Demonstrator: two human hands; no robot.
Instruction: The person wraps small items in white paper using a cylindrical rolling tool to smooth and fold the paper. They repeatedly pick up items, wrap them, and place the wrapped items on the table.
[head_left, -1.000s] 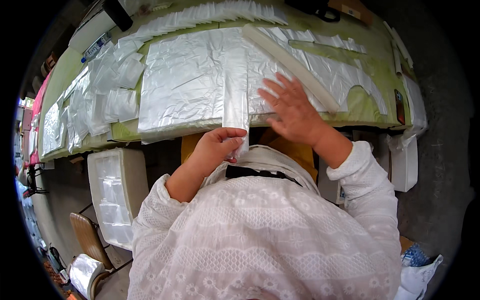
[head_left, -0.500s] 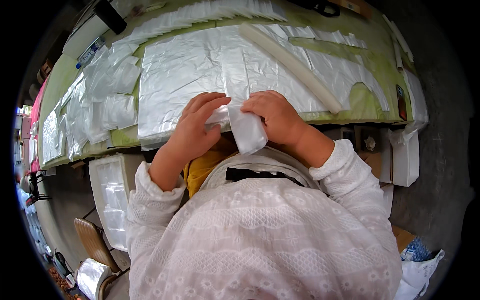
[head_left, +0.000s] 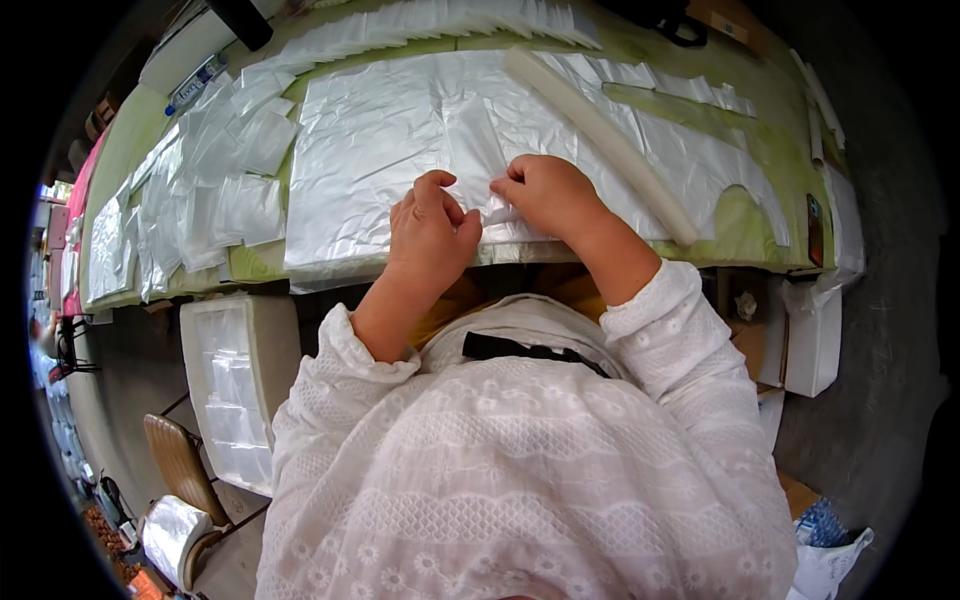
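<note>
On the table lies a narrow strip of clear plastic [head_left: 474,135], which looks like a folded bag, over a wide spread of clear plastic sheeting [head_left: 365,140]. At the strip's lower right edge, my right hand [head_left: 550,195] pinches the plastic between thumb and fingertips. My left hand [head_left: 428,228] is just left of the strip's lower end, above the sheeting. Its fingers are curled in and the thumb is close to them; whatever they hold, if anything, is hidden. The hands are apart.
A long pale tube [head_left: 605,145] lies slantwise on the sheeting at right. Several loose clear bags [head_left: 215,150] pile up at left, with a bottle [head_left: 195,85] behind them. A row of bags [head_left: 420,22] lines the back. A phone [head_left: 815,228] rests at the right edge.
The white-looking strip that hung toward me over the table edge now lies on the sheeting. My right hand has gone from lying over it to pinching it; my left fingers have curled.
</note>
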